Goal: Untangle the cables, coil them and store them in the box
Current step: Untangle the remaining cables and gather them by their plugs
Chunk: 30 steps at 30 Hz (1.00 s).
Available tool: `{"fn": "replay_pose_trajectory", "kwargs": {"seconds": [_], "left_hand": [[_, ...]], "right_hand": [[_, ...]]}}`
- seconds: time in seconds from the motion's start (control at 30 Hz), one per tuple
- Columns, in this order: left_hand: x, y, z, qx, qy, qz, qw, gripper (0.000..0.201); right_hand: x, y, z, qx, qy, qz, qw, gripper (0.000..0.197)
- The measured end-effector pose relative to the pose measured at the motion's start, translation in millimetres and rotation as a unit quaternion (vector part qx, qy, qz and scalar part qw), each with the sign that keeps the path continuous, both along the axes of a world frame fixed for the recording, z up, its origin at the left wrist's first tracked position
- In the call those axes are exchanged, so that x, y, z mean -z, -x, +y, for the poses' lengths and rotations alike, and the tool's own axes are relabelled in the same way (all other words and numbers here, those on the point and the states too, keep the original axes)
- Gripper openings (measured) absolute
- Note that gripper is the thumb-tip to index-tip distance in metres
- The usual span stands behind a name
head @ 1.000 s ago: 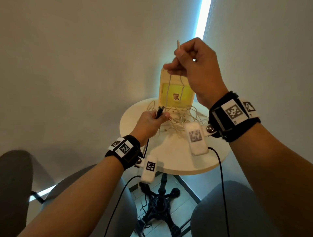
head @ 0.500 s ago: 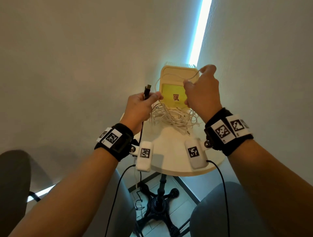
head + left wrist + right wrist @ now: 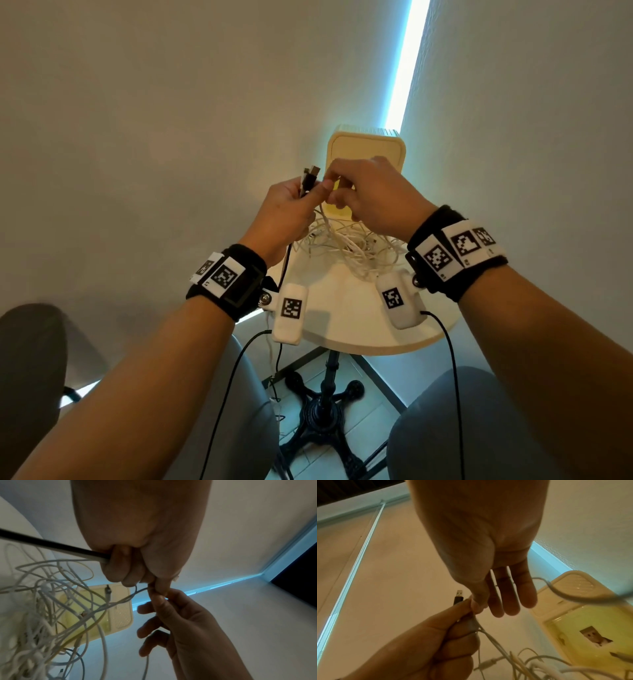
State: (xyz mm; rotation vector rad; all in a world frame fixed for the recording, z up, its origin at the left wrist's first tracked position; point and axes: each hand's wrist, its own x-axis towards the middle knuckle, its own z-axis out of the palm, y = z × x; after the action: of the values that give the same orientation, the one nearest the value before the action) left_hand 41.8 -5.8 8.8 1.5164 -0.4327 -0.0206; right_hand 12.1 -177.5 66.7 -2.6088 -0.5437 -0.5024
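a: how much of the table (image 3: 346,329) was hidden?

b: both wrists covered its near part. it was round, its near rim bare, walls close behind it on two sides. the box (image 3: 364,145) stood open at the far edge, lid up against the wall, its lower half behind the hands.

a: and the cables?

b: the white tangle (image 3: 349,246) lay heaped on the table just in front of the box, loops spilling toward the right wrist. which strand ran where could not be told.

a: the left hand (image 3: 291,209)?

b: raised above the heap, fingers curled round a black cable (image 3: 286,263) that dropped past the table's left edge. its usb plug (image 3: 310,176) stuck up from the fist. how many plugs stood there was blurred in the head view.

a: the right hand (image 3: 373,197)?

b: touching the left, thumb and forefinger pinching a thin white strand (image 3: 137,593) right at the left thumb; the other fingers (image 3: 511,595) hung straight and loose. the pinch itself was mostly covered.
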Motion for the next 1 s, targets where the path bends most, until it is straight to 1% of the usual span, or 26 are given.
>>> {"fn": "replay_pose_trajectory", "kwargs": {"seconds": [0.07, 0.13, 0.27, 0.4, 0.47, 0.53, 0.6, 0.63, 0.67, 0.7, 0.73, 0.77, 0.8, 0.83, 0.87, 0.93, 1.0], "left_hand": [[2, -1, 2, 0.009, 0.012, -0.004, 1.000, 0.020], [5, -2, 1, 0.015, 0.018, -0.008, 1.000, 0.021], [17, -2, -4, 0.001, -0.045, -0.030, 0.999, 0.028], [35, -6, -4, -0.018, -0.112, -0.052, 0.992, 0.026], [41, -8, -2, -0.036, -0.130, -0.037, 0.990, 0.025], [38, -11, -1, -0.071, -0.102, -0.029, 0.992, 0.018], [30, -14, 0, -0.099, -0.041, -0.034, 0.994, 0.008], [23, -14, 0, -0.109, -0.014, -0.035, 0.993, 0.008], [15, -13, 1, -0.119, 0.006, -0.035, 0.992, 0.011], [8, -13, 2, -0.122, 0.022, -0.034, 0.992, 0.016], [2, -13, 3, -0.118, 0.039, -0.034, 0.992, 0.020], [-2, -13, 5, -0.109, 0.057, -0.038, 0.992, 0.022], [-4, -13, 5, -0.101, 0.069, -0.042, 0.992, 0.022], [-4, -15, 5, -0.100, 0.067, -0.044, 0.992, 0.022], [-1, -17, 4, -0.106, 0.051, -0.040, 0.992, 0.023], [9, -21, 1, -0.123, 0.000, -0.013, 0.992, 0.025], [17, -21, -1, -0.132, -0.036, 0.011, 0.991, 0.025]], "right_hand": [[0, -1, 0, 0.005, -0.009, -0.021, 1.000, 0.008], [-1, -1, -2, 0.007, -0.029, -0.054, 0.998, 0.011], [-3, 0, -1, -0.005, -0.156, -0.086, 0.984, 0.015], [-10, 3, 0, 0.000, -0.230, -0.126, 0.965, 0.012], [-15, 5, -1, 0.003, -0.278, -0.141, 0.950, 0.013], [-16, 8, -3, 0.008, -0.304, -0.154, 0.940, 0.016], [-10, 9, -9, 0.035, -0.318, -0.161, 0.934, 0.021], [-5, 6, -13, 0.058, -0.316, -0.151, 0.935, 0.022], [0, 2, -19, 0.084, -0.298, -0.123, 0.943, 0.022], [6, -2, -24, 0.113, -0.264, -0.071, 0.955, 0.018], [11, -5, -30, 0.138, -0.224, -0.002, 0.965, 0.015], [15, -7, -34, 0.159, -0.189, 0.070, 0.966, 0.016], [18, -7, -37, 0.173, -0.167, 0.128, 0.962, 0.024], [19, -7, -37, 0.178, -0.153, 0.155, 0.960, 0.033], [18, -6, -36, 0.177, -0.134, 0.147, 0.964, 0.039], [13, -5, -32, 0.185, -0.084, 0.078, 0.976, 0.046], [7, -3, -26, 0.212, -0.049, 0.019, 0.976, 0.054]]}}
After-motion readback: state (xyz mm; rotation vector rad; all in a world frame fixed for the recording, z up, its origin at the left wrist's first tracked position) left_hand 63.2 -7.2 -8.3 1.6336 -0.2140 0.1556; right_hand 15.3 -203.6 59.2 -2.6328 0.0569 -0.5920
